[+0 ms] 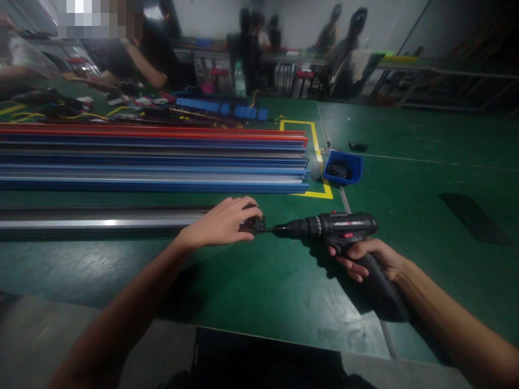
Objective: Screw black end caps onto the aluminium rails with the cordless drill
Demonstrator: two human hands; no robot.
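My right hand [367, 256] is wrapped round the grip of a black cordless drill [344, 222], held level with its bit pointing left. The bit's tip meets, or nearly meets, a small black end piece [259, 224] at the right end of a long metal profile [109, 222]. Over that end lies my left hand [223, 221], its fingers curled round the profile and the black piece. The fingers hide part of the joint between the two. Whether the bit sits in a screw is too small to tell.
Several red and blue profiles [162, 162] lie side by side behind. A blue bin [344, 167] of small black parts stands at their right, near yellow tape [318, 146]. A flat black object [474, 216] lies far right. People sit and stand across the table.
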